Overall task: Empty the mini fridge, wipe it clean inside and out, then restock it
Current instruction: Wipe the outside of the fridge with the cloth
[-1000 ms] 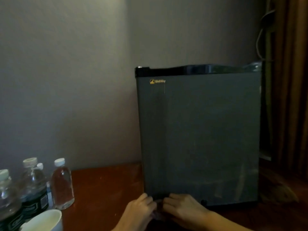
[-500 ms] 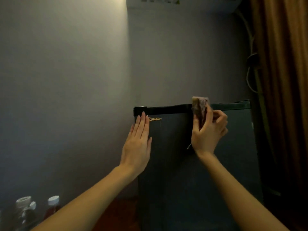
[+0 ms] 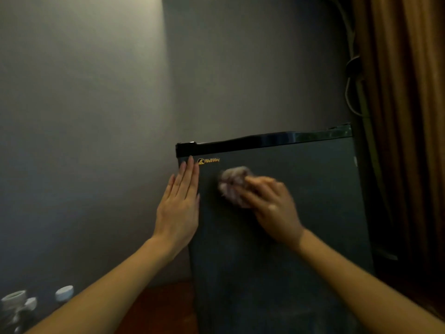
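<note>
a plain grey wall (image 3: 84,116) fills most of the view, lit from above near its middle. a brown curtain (image 3: 404,116) hangs down the right edge, and a thin cable (image 3: 350,92) loops in front of the wall just beside it.

the mini fridge (image 3: 301,225) stands upright in the lower right half, between the wall and the curtain, with its dark grey door closed and facing the camera. a glossy black strip runs along the top of the door. the fridge sits on a reddish-brown table (image 3: 163,307), of which only a dim patch shows to the left of its base.

two bare forearms reach up from the bottom corners toward the door. the left hand (image 3: 179,208) lies flat against the door's left edge, fingers straight and together and pointing up, fingertips just below the black strip; it holds nothing. the right hand (image 3: 274,208) is blurred by motion. it is on the upper middle of the door with its fingers bent over a cloth, holding it against the surface.

the cloth (image 3: 232,184) is a pale, bunched wad, touching the door just right of the left hand and just below the logo.

in the bottom left corner the white caps of several bottles (image 3: 63,292) show, well apart from the fridge.

a small yellow logo (image 3: 208,161) reading "wellway" sits at the door's top left.
</note>
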A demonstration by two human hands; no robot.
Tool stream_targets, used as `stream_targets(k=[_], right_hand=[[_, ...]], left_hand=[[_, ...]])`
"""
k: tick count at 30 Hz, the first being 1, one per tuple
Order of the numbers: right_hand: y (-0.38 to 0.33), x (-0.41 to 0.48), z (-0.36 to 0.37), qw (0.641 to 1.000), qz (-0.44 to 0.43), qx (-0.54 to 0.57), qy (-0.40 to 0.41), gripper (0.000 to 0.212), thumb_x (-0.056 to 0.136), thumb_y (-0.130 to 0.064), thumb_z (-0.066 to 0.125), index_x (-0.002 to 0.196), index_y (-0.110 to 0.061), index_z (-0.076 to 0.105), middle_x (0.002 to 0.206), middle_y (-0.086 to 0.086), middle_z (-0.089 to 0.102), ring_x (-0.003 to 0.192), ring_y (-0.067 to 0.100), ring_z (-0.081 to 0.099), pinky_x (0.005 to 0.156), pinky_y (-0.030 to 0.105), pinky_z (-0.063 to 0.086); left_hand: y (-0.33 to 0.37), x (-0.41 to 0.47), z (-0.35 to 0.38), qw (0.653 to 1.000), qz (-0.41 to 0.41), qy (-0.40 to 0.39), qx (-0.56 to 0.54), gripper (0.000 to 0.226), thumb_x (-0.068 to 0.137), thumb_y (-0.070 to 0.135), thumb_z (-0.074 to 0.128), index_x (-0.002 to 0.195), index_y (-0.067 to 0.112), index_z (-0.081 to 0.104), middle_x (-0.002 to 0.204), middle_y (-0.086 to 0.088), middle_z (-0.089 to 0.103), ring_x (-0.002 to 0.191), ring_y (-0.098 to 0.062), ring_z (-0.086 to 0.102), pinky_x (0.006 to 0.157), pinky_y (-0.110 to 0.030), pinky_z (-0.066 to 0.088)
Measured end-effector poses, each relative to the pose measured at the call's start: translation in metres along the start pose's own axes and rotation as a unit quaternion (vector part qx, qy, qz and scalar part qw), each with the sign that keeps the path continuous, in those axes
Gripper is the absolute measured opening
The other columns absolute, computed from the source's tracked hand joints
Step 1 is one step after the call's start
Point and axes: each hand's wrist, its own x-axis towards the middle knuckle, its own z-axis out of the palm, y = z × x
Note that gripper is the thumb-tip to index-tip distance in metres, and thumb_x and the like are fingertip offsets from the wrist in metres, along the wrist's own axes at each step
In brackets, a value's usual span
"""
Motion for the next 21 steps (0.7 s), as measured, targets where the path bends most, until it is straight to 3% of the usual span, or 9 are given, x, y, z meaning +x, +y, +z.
stream_targets(k=[6,10,13,16,19,21], right_hand=[[0.078,-0.042,-0.043,0.969,0.233,-0.063,0.046,0.043,0.092,-0.015,0.046,0.133,-0.006,0.053,0.122,0.021,0.054,0.109,0.035,0.044,0.089,0.044,0.042],[0.08,-0.047,-0.04,0.901,0.404,-0.084,0.137,0.042,0.093,-0.014,0.042,0.131,-0.005,0.056,0.125,0.022,0.053,0.106,0.039,0.044,0.092,0.03,0.034],[0.05,-0.031,-0.024,0.85,0.479,-0.096,0.198,0.041,0.089,-0.008,0.045,0.127,-0.005,0.061,0.118,0.023,0.057,0.095,0.045,0.049,0.082,0.033,0.032],[0.003,-0.023,-0.004,0.869,0.449,-0.082,0.19,0.041,0.085,-0.005,0.047,0.122,-0.004,0.063,0.112,0.023,0.057,0.091,0.038,0.046,0.08,0.033,0.03],[-0.06,-0.035,0.014,0.926,0.353,-0.004,0.131,0.04,0.086,-0.009,0.045,0.121,-0.005,0.065,0.118,0.014,0.05,0.092,0.028,0.039,0.081,0.033,0.036],[-0.095,-0.054,0.016,0.961,0.267,0.049,0.055,0.037,0.088,-0.013,0.047,0.119,-0.01,0.066,0.123,0.007,0.049,0.095,0.024,0.04,0.082,0.022,0.038]], left_hand=[[0.017,-0.01,0.015,0.999,-0.046,0.007,-0.015,0.071,0.099,0.043,0.022,0.152,0.0,0.002,0.161,-0.012,-0.007,0.149,-0.024,-0.005,0.119,-0.039,0.016],[0.019,-0.01,0.016,0.999,-0.037,0.01,0.003,0.075,0.099,0.049,0.02,0.151,-0.002,0.004,0.161,-0.015,-0.006,0.149,-0.026,-0.005,0.116,-0.04,0.017],[0.02,-0.01,0.017,0.999,-0.038,0.018,-0.003,0.074,0.099,0.048,0.019,0.151,-0.002,0.003,0.161,-0.016,-0.005,0.149,-0.028,-0.005,0.117,-0.041,0.016],[0.021,-0.01,0.016,0.999,-0.039,0.013,0.005,0.073,0.099,0.046,0.02,0.151,-0.004,0.005,0.16,-0.018,-0.004,0.148,-0.03,-0.004,0.117,-0.042,0.019],[0.023,-0.011,0.014,0.998,-0.043,-0.002,0.038,0.072,0.1,0.043,0.021,0.15,-0.006,0.006,0.159,-0.021,-0.004,0.148,-0.032,-0.004,0.119,-0.043,0.016],[0.028,-0.02,0.018,0.999,-0.041,-0.012,0.03,0.07,0.1,0.042,0.018,0.15,-0.006,0.006,0.159,-0.022,-0.005,0.148,-0.032,-0.004,0.12,-0.042,0.01]])
